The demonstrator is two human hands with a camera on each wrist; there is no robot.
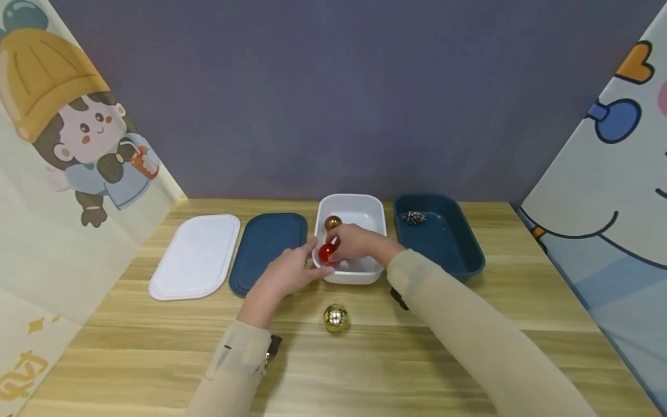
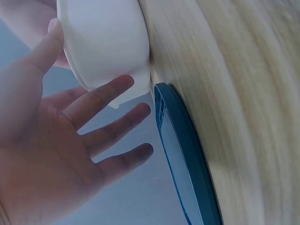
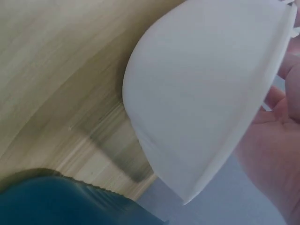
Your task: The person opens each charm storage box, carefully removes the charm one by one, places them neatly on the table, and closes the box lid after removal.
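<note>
My right hand [image 1: 350, 242] reaches over the white container [image 1: 378, 267], its fingers gripping a shiny red ball ornament [image 1: 326, 253] at the near left inside. Behind it in the same container lies a copper-brown ball ornament [image 1: 333, 223]. At the near left corner of the container my left hand [image 1: 289, 269] spreads its fingers, thumb tip at the rim. The left wrist view shows those left fingers [image 2: 115, 133] extended beside the container's outer wall [image 2: 108, 42]. In the right wrist view the container wall hides most of the right hand [image 3: 269, 145].
A gold ball ornament [image 1: 336, 318] lies on the wooden table [image 1: 365, 376] in front of the white container. To the right stands a dark blue container [image 1: 464, 243] holding a pine cone [image 1: 414, 217]. A dark blue lid [image 1: 271, 240] and a white lid [image 1: 195, 255] lie at left.
</note>
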